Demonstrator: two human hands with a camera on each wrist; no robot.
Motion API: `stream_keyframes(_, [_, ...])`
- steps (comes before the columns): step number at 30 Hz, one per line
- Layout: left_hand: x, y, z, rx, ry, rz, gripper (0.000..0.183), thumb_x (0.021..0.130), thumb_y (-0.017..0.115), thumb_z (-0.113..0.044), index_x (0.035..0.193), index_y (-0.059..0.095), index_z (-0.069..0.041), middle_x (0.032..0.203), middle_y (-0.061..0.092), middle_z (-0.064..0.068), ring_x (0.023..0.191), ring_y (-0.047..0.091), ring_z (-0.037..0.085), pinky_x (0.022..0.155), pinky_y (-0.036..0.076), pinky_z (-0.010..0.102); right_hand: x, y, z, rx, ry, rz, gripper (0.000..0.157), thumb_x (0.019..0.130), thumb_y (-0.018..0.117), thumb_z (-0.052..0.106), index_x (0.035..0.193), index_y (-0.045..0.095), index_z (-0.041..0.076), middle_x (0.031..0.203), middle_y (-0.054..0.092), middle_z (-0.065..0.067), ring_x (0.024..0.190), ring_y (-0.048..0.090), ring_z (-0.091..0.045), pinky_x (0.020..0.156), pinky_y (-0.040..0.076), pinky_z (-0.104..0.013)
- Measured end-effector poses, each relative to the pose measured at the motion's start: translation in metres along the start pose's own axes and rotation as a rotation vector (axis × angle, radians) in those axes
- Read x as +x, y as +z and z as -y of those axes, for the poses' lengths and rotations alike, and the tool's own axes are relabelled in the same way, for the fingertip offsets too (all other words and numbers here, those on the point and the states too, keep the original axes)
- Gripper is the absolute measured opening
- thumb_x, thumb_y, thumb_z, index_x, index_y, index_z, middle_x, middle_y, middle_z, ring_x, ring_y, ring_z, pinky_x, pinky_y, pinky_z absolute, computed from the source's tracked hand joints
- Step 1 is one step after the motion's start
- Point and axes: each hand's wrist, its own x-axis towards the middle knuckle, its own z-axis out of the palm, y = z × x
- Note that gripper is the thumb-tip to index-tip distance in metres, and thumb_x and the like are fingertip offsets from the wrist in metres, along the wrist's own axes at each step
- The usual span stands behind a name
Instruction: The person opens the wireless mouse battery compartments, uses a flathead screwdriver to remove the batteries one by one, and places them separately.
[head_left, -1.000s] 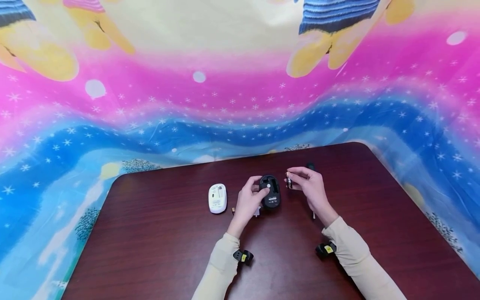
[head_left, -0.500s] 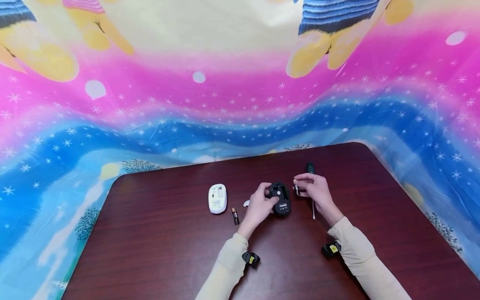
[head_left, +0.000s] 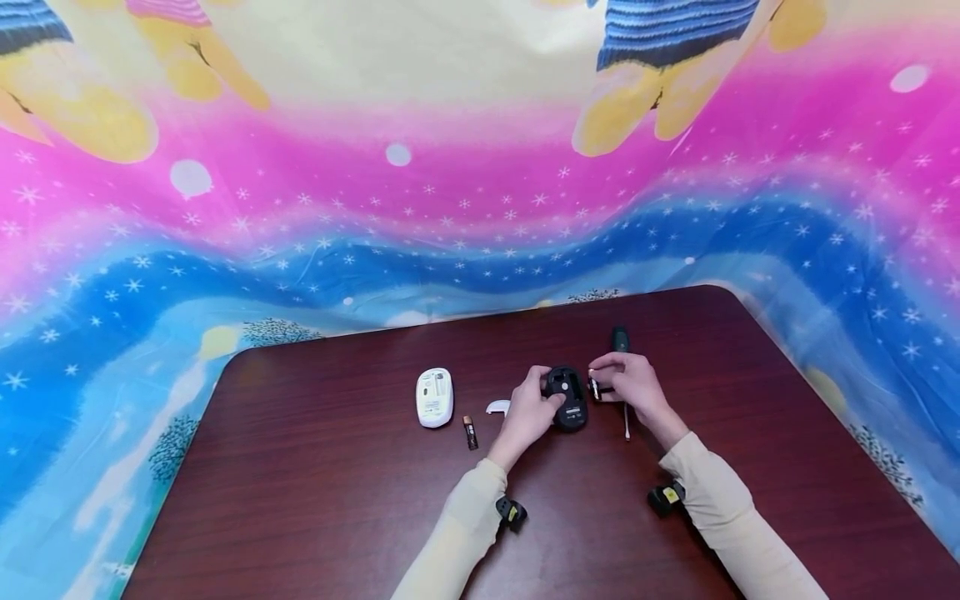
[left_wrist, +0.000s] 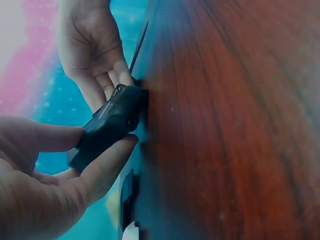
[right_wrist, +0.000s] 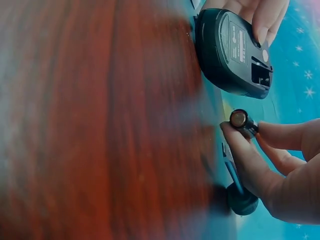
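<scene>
My left hand point(head_left: 528, 417) grips a black computer mouse point(head_left: 572, 414) by its side, underside up, the thumb on the underside. The mouse's battery compartment point(right_wrist: 261, 74) is uncovered in the right wrist view. My right hand point(head_left: 637, 392) pinches an AA-type battery point(right_wrist: 240, 120) between thumb and fingers, just right of the mouse and apart from it. In the left wrist view the mouse point(left_wrist: 107, 125) hides the battery. Beneath the right hand lies a screwdriver point(head_left: 619, 339), its dark handle pointing away and its middle covered by the hand.
To the left on the dark red wooden table point(head_left: 315, 483) lies a white mouse point(head_left: 435, 398), underside up with its compartment uncovered. Between it and my left hand are a second battery point(head_left: 470, 432) and a curved white piece point(head_left: 497, 407). A patterned cloth point(head_left: 480, 208) hangs behind the table.
Both hands have shifted right and a little toward me, the left carrying the black mouse, the right the battery. The loose battery and white piece have come out from behind the left hand.
</scene>
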Motion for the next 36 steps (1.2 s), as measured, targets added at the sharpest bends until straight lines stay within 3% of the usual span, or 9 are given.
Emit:
stream_keyframes(4, [0.0043, 0.0012, 0.0006, 0.026, 0.004, 0.001, 0.040, 0.096, 0.069, -0.006, 0.133, 0.056, -0.001, 0.101, 0.068, 0.010, 0.073, 0.063, 0.012, 0.061, 0.057, 0.024, -0.0010, -0.0003, 0.0010, -0.086, -0.023, -0.003, 0.020, 0.099, 0.063, -0.001, 0.116, 0.069, -0.010, 0.104, 0.075, -0.020, 0.081, 0.072, -0.019, 0.067, 0.062, -0.030])
stream_keyframes(12, [0.0079, 0.0009, 0.0004, 0.161, 0.015, -0.027, 0.040, 0.096, 0.072, -0.010, 0.133, 0.059, 0.000, 0.107, 0.075, 0.013, 0.099, 0.070, 0.020, 0.087, 0.056, 0.034, 0.0016, 0.0007, -0.0010, -0.169, -0.043, 0.031, 0.012, 0.096, 0.068, -0.002, 0.105, 0.073, -0.008, 0.095, 0.076, -0.018, 0.077, 0.073, -0.021, 0.067, 0.062, -0.033])
stream_keyframes(24, [0.0055, 0.0032, -0.0014, 0.316, 0.093, -0.120, 0.034, 0.094, 0.075, -0.008, 0.124, 0.062, 0.003, 0.115, 0.069, 0.021, 0.111, 0.067, 0.032, 0.094, 0.056, 0.041, 0.0046, 0.0043, 0.0018, -0.292, -0.087, 0.100, 0.005, 0.094, 0.070, -0.004, 0.097, 0.074, -0.006, 0.086, 0.074, -0.013, 0.070, 0.071, -0.019, 0.062, 0.062, -0.033])
stream_keyframes(36, [0.0049, 0.0048, -0.0012, 0.385, 0.107, -0.128, 0.031, 0.095, 0.074, -0.010, 0.121, 0.063, 0.001, 0.113, 0.064, 0.019, 0.104, 0.069, 0.036, 0.090, 0.057, 0.043, 0.0032, 0.0072, 0.0032, -0.348, -0.074, 0.097, 0.008, 0.095, 0.066, -0.006, 0.098, 0.073, -0.008, 0.091, 0.075, -0.017, 0.078, 0.074, -0.024, 0.065, 0.063, -0.036])
